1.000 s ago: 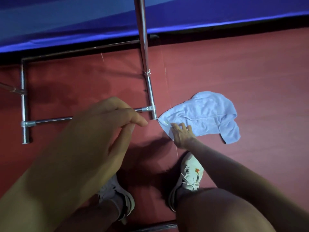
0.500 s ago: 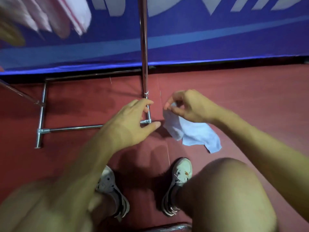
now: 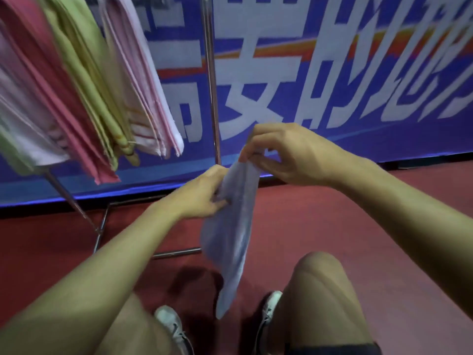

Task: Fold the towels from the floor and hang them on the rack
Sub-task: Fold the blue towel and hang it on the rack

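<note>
A: Nearest us, two white shoes [image 3: 172,326] planted on the red floor [image 3: 396,226], knees bent over them — open floor running off to the right.

B: And just above the shoes, the pale blue towel [image 3: 230,239] hangs clear of the floor, its bottom corner dangling between the feet.

A: The left hand [image 3: 202,198] has its fingers curled into the towel's left edge, about a third of the way down.

B: The right hand [image 3: 286,155] is higher and farther, thumb and fingers pinching the top edge — a tight, narrow pinch.

A: Behind the hands, the rack [image 3: 212,98]: a chrome upright rising just left of the right hand, base bars low on the floor at left.

B: Far left, folded towels [image 3: 84,85] hang in a crowded row — pink, green, pale pink, blurred. Rail room to their right, before the upright.

A: Farthest back, a blue banner [image 3: 332,73] with big white lettering.
</note>
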Demonstrator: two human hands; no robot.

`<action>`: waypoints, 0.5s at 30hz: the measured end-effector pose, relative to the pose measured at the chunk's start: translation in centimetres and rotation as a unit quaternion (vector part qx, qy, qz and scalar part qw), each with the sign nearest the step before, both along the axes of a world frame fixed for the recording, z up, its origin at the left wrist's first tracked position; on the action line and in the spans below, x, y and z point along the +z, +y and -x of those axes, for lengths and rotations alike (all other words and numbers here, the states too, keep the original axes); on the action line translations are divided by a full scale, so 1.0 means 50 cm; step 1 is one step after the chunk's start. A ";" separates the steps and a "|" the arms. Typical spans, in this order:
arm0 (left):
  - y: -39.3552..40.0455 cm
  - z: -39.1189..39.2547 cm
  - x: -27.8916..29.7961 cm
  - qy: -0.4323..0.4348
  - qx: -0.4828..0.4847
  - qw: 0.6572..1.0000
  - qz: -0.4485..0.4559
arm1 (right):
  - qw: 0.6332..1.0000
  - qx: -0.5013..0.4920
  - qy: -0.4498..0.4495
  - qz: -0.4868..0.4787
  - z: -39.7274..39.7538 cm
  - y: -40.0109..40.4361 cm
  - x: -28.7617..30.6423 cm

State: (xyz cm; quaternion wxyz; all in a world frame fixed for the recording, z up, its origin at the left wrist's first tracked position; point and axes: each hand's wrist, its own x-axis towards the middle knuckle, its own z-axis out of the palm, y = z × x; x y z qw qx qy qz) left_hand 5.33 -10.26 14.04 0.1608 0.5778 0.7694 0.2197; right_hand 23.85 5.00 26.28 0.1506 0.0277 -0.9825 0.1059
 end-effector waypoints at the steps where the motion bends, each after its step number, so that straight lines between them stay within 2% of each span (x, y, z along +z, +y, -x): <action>1: -0.010 -0.003 0.023 0.007 -0.009 1.000 -0.002 | 1.000 0.006 0.017 -0.009 -0.015 -0.013 0.021; 6: -0.057 -0.011 0.121 0.001 -0.059 0.998 0.020 | 0.998 0.021 0.054 -0.035 -0.061 -0.060 0.102; 11: -0.082 -0.026 0.186 -0.027 -0.073 0.991 0.110 | 0.992 0.049 0.061 -0.096 -0.056 -0.115 0.127; 15: -0.109 -0.054 0.207 -0.049 -0.082 0.993 0.063 | 0.990 0.069 0.037 -0.116 -0.046 -0.146 0.122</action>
